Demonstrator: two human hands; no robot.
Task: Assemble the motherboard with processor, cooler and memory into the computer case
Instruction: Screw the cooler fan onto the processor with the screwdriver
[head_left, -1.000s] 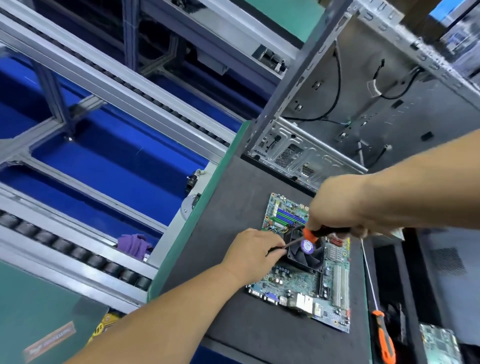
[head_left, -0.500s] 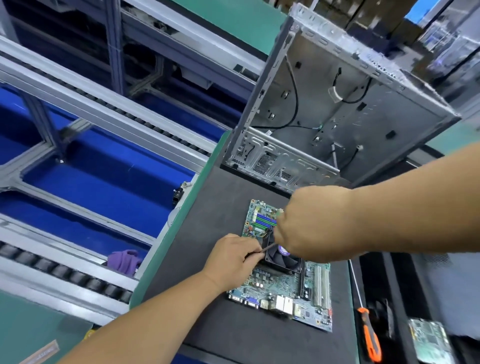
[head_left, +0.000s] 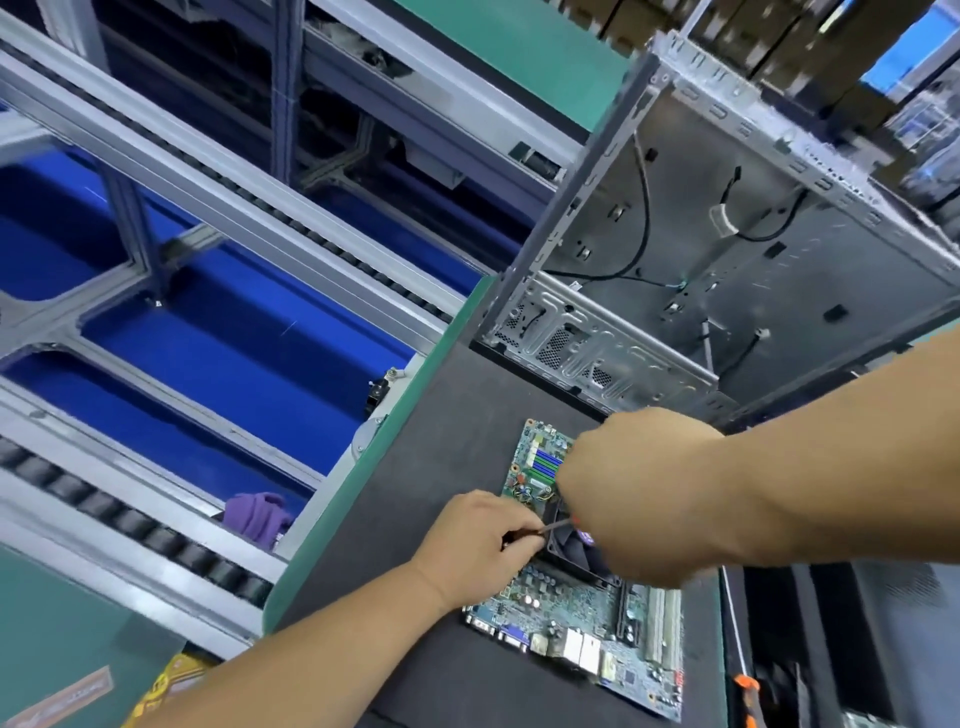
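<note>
We judge motherboard (head_left: 576, 618) stiff, fragile: lift by edges. Left hand (head_left: 475, 545) pinches screwdriver shaft (head_left: 556, 525); right hand (head_left: 639, 493) curled, contents hidden.

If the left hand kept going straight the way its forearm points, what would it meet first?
Most likely the black cooler fan on the motherboard; the left hand already sits at the fan's edge, though depth is unclear.

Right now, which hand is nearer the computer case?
Right. The right hand is just in front of the case; the left hand sits farther back by the fan.
</note>
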